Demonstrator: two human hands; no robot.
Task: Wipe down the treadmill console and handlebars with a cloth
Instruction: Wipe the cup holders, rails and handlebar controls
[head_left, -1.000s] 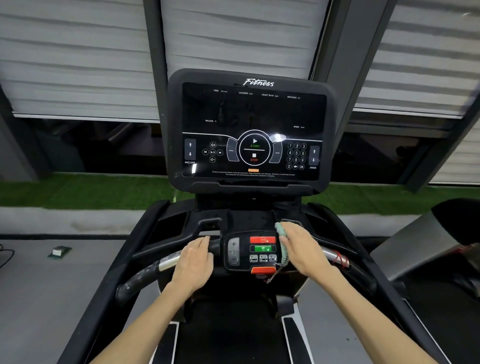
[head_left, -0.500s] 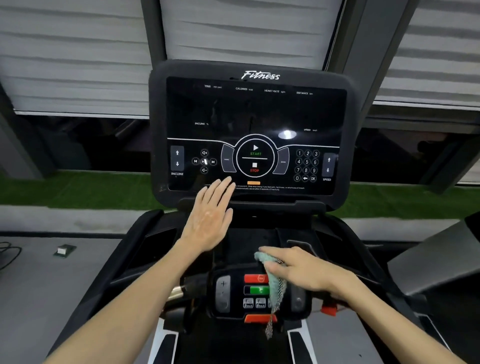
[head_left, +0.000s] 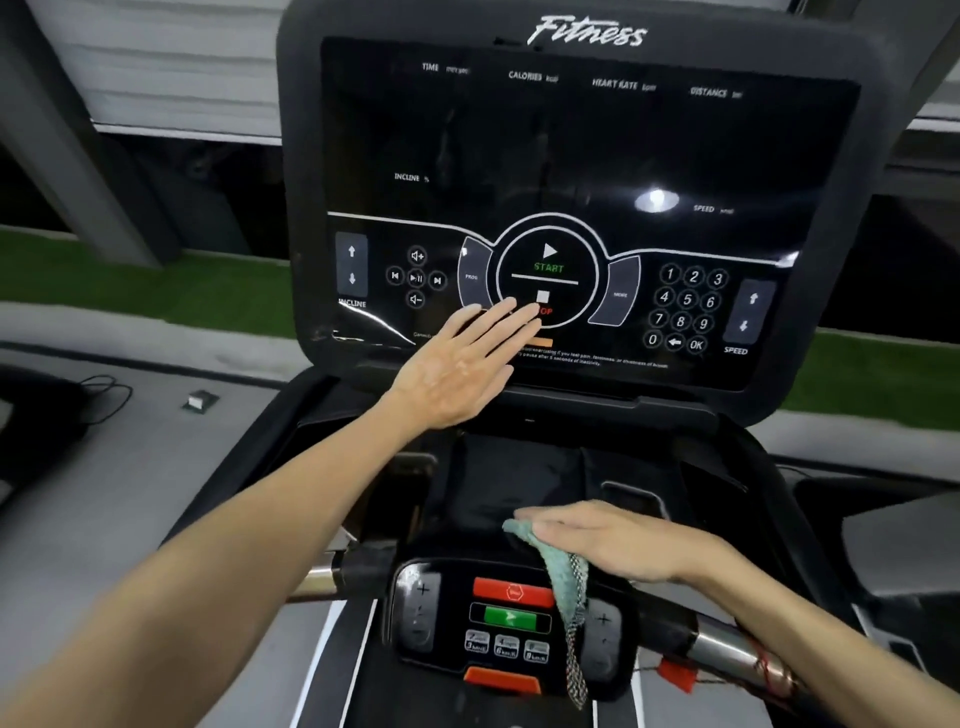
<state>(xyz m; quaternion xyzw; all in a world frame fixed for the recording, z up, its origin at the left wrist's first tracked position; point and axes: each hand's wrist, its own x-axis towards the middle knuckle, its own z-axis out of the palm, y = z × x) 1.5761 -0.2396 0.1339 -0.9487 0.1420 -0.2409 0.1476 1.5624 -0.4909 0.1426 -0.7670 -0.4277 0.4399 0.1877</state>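
The black treadmill console (head_left: 571, 156) fills the upper middle, its screen dark with white labels. My left hand (head_left: 462, 364) lies flat with straight fingers on the screen's lower part, fingertips at the STOP mark. My right hand (head_left: 608, 543) presses a teal cloth (head_left: 563, 571) flat onto the top edge of the small control panel (head_left: 509, 623); the cloth's end hangs down over the panel's right side. The chrome and black handlebar (head_left: 727, 644) runs left and right behind the panel, partly hidden by my arms.
A black tray area (head_left: 519, 483) lies between the console and the panel. Grey floor, a black cable (head_left: 104, 395) and a small box (head_left: 200, 401) are to the left. A strip of green turf (head_left: 145, 291) runs behind, and another machine's grey part (head_left: 904, 545) is at right.
My left hand left the handlebar, rose to the console and now lies further right on the screen. My right hand shifted the cloth from the bar onto the panel's top. The camera moved closer.
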